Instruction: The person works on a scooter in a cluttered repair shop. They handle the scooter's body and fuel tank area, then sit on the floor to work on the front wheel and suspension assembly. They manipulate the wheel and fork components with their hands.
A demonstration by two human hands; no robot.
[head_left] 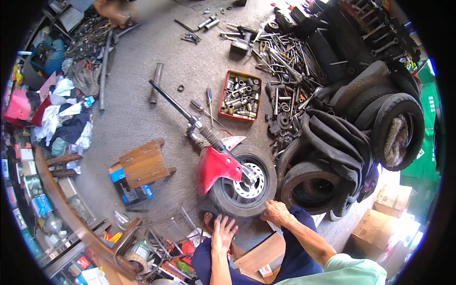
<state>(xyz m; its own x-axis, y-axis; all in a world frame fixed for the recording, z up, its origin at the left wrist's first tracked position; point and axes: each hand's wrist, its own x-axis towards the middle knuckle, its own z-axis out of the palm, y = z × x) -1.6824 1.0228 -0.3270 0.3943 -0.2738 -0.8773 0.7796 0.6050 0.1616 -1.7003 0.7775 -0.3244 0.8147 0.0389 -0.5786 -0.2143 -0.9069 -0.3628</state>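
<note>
I count one left hand [223, 233], one right hand [277, 213], one wheel [269, 176] with one brake disc [259, 185] and one mudguard [216, 167] on my feed. On the floor [128, 121]: two screwdrivers [209, 96] beside one tin [236, 118], one wooden board [142, 164], and one long pipe [106, 71] at its left edge.

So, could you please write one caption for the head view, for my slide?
Left hand and right hand beside a wheel with a red fender, near scattered tools and tyres.
</note>
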